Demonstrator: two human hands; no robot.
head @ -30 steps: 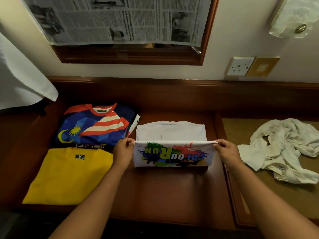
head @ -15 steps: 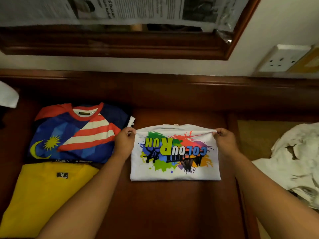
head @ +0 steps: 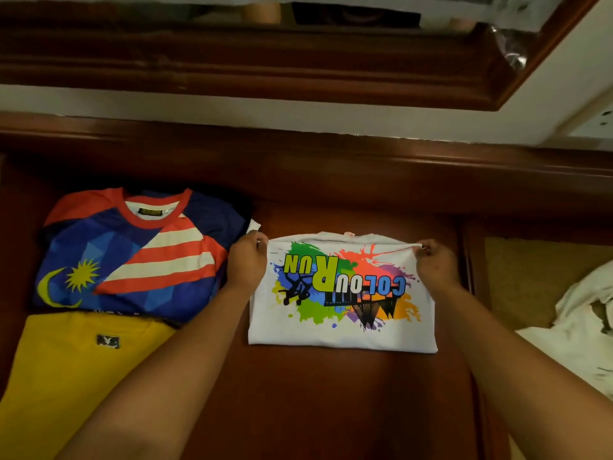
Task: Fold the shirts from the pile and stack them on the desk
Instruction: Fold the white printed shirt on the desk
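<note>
A white shirt (head: pixel 341 330) with a bright "COLOUR RUN" splash print lies folded flat in the middle of the wooden desk (head: pixel 331 410), print upside down to me. My left hand (head: pixel 248 260) pinches its far left corner. My right hand (head: pixel 434 263) pinches its far right corner. Both corners lie against the far edge of the fold. Left of it sits a folded blue jersey (head: pixel 132 257) with red and white stripes and a yellow moon and star. A folded yellow shirt (head: pixel 73 373) lies in front of the jersey.
A crumpled white garment (head: pixel 583 333) lies at the right on a woven mat (head: pixel 517 280). A raised wooden ledge (head: pixel 298 161) runs along the back of the desk under a dark wooden frame (head: pixel 232 61). A wall socket (head: pixel 597 124) shows at the far right.
Both hands carried the near half of the white shirt up and over to the far edge, laying the print face up. The view moved closer and leftward.
</note>
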